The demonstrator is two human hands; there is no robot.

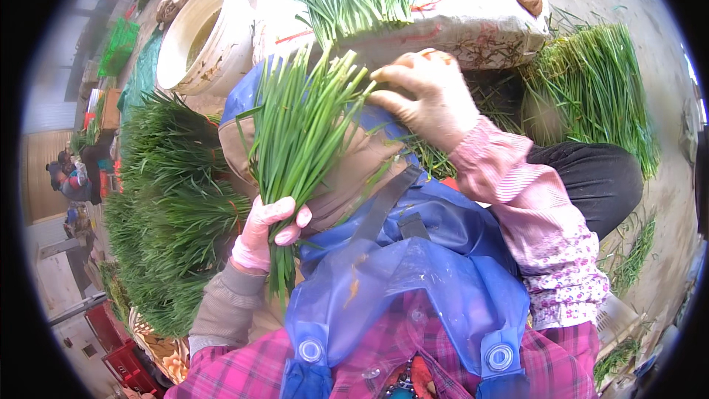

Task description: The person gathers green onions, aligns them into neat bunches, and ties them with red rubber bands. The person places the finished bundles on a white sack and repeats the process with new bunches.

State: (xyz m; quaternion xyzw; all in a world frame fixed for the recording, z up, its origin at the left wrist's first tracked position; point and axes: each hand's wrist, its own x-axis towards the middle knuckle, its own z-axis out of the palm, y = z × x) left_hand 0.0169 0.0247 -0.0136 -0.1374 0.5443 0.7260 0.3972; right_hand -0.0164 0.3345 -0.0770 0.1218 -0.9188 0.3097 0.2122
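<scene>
My left hand (271, 227), in a thin pale glove, is closed around a bunch of long green leafy stalks (304, 133), perhaps garlic chives. The pale cut ends point up and away from me; the leaf tips hang below my fist. At the bunch's upper right, my right hand (415, 94) has its thumb and forefinger nearly together by one stalk end. Whether they pinch it cannot be told. Past the bunch, more stalks (354, 0) lie on a white woven-plastic-covered bundle (460, 27), near red ties.
A white bucket (235, 44) stands at the upper left. Tied green bunches (171, 221) are piled on the left, and a large loose heap (598, 88) lies right, beside my bent knee (592, 177). Another person (75, 177) is far off at the left edge.
</scene>
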